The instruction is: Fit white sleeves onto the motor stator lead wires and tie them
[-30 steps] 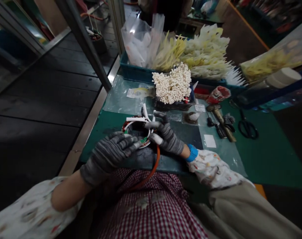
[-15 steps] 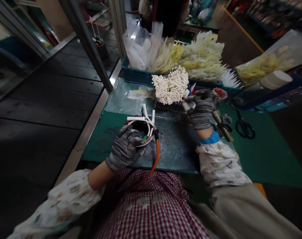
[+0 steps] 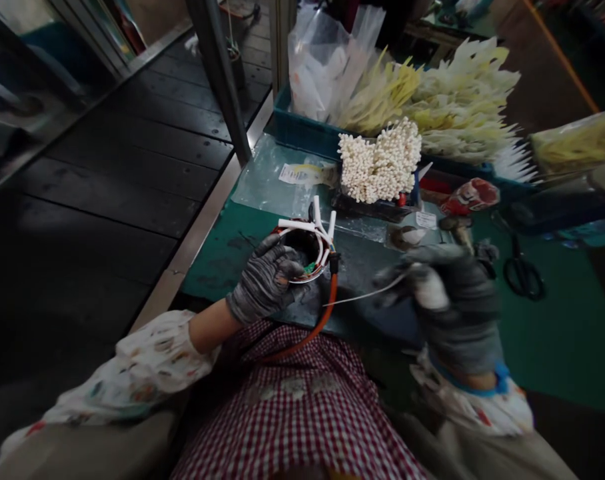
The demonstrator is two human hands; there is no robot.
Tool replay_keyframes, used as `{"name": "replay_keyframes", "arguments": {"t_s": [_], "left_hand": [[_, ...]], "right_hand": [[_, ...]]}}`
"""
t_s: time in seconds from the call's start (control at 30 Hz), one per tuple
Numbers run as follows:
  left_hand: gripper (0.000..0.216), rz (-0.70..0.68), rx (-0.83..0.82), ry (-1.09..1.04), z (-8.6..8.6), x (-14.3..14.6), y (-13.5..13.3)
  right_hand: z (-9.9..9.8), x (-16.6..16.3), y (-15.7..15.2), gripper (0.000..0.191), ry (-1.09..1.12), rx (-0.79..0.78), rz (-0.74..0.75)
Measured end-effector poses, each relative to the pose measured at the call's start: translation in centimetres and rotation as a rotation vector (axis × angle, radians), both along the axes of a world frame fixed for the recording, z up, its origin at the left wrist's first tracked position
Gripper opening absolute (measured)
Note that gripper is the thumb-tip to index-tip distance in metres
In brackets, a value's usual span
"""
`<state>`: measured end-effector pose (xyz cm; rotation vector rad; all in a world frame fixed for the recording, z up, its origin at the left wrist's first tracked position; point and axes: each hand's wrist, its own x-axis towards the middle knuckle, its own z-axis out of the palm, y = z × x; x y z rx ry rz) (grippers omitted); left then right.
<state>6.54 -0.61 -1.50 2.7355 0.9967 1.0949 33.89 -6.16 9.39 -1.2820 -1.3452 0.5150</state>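
My left hand (image 3: 265, 280), in a grey knit glove, grips the rim of a round wound coil part (image 3: 305, 250) that rests at the near edge of the green mat (image 3: 557, 333). White sleeved leads (image 3: 302, 223) stick up from the part, and an orange cable (image 3: 317, 320) curves from it toward my lap. My gloved right hand (image 3: 450, 300) is raised and closed, blurred by motion, pinching a thin white strand (image 3: 362, 297) whose free end points left toward the part.
A bundle of white tube ends (image 3: 380, 167) stands behind the part. A blue bin (image 3: 307, 137) holds pale yellow strips and a plastic bag. Scissors (image 3: 522, 270), a red-labelled tube (image 3: 470, 197) and small tools lie at right. A metal post (image 3: 220, 73) rises at left.
My right hand left the coil part, reached to the tool area by the white bundle, then came back toward me holding a thin white strand. The left hand shifted its grip on the part.
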Motion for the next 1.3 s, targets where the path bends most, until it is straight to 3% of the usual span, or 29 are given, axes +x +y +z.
{"name": "replay_keyframes", "arguments": {"t_s": [0.17,0.33,0.43,0.53,0.63,0.73,0.8,0.9,1.03,1.1,1.23,1.3], "left_hand": [[0.015,0.024,0.027,0.001,0.5,0.2,-0.1],[0.016,0.019,0.015,0.006,0.8,0.3,-0.1],[0.013,0.000,0.037,-0.023,0.5,0.3,-0.1],[0.013,0.035,0.007,0.017,0.4,0.4,-0.3],[0.014,0.042,0.010,-0.006,0.6,0.5,-0.4],[0.015,-0.009,0.033,-0.051,1.0,0.5,-0.2],[0.015,-0.027,0.033,-0.070,1.1,0.5,0.1],[0.013,-0.031,0.001,-0.097,1.1,0.5,0.5],[0.010,-0.026,-0.034,-0.111,1.2,0.6,0.7],[0.012,-0.037,-0.047,-0.098,1.4,0.6,0.8],[0.014,-0.078,-0.077,-0.072,1.9,0.4,0.7],[0.016,-0.059,-0.075,-0.060,2.0,0.4,0.6]], "right_hand": [[-2.8,-2.0,-0.7,0.018,-0.176,0.176,-0.212],[-3.2,-2.5,-3.2,0.009,-0.014,0.059,0.069],[-3.6,-2.4,-4.8,0.011,0.063,-0.004,0.163],[-4.9,-2.3,-5.8,0.009,0.117,-0.019,0.211],[-6.5,-2.6,-5.4,0.013,0.120,-0.136,0.334],[-7.7,-3.2,-3.1,0.022,-0.041,-0.240,0.355],[-7.8,-3.6,-0.8,0.023,-0.232,-0.187,0.312],[-6.7,-4.2,2.5,0.033,-0.559,-0.128,0.298],[-4.6,-5.1,5.4,0.034,-0.857,-0.258,0.382],[-4.1,-5.3,6.0,0.032,-0.751,-0.264,0.468],[-4.1,-4.8,6.0,0.031,-0.164,-0.272,0.537],[-4.1,-4.3,5.8,0.034,0.019,-0.312,0.601]]}}
